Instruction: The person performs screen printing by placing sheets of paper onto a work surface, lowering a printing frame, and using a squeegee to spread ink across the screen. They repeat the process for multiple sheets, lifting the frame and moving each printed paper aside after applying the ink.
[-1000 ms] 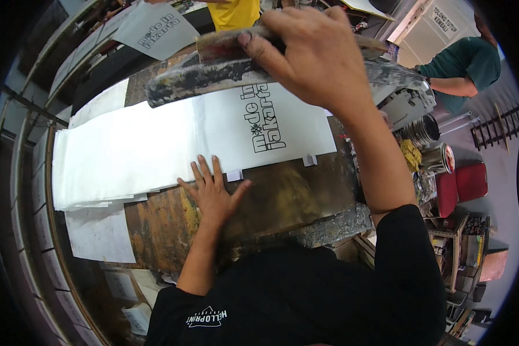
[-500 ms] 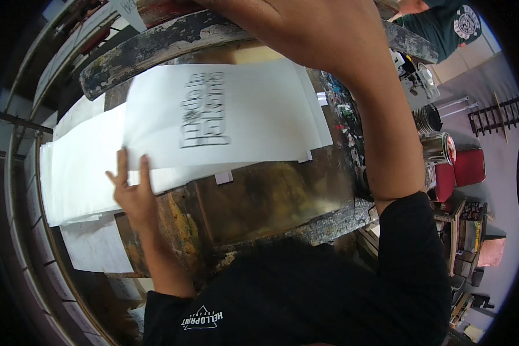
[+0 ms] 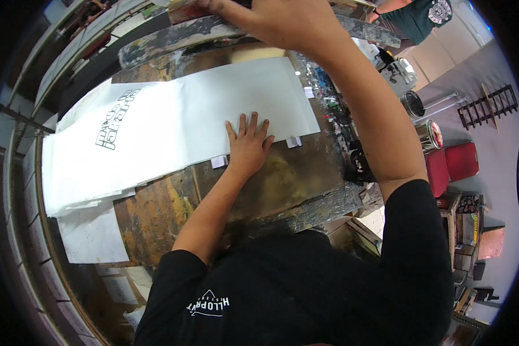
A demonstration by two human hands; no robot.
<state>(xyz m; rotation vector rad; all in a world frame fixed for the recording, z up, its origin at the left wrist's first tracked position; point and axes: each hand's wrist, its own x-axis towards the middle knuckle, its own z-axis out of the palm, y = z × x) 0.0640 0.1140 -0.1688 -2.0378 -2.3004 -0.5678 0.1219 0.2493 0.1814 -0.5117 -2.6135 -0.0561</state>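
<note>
Slid leftward since before, the printed sheet [image 3: 173, 130] leaves a blank one pinned under the flat, spread left hand [image 3: 249, 147], while the right hand [image 3: 282, 23] stays clamped on the raised screen frame [image 3: 225, 29] above.

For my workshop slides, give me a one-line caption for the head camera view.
Left hand pressed flat on a blank white sheet on a paint-stained table, right hand gripping a raised frame above.

Bare room is left on the stained brown wooden counter [image 3: 282, 179] below the blank white paper sheet [image 3: 236, 109]. To the right, passage is blocked by round metal paint tins [image 3: 428, 134]; above, by a paint-crusted frame bar [image 3: 173, 37].
</note>
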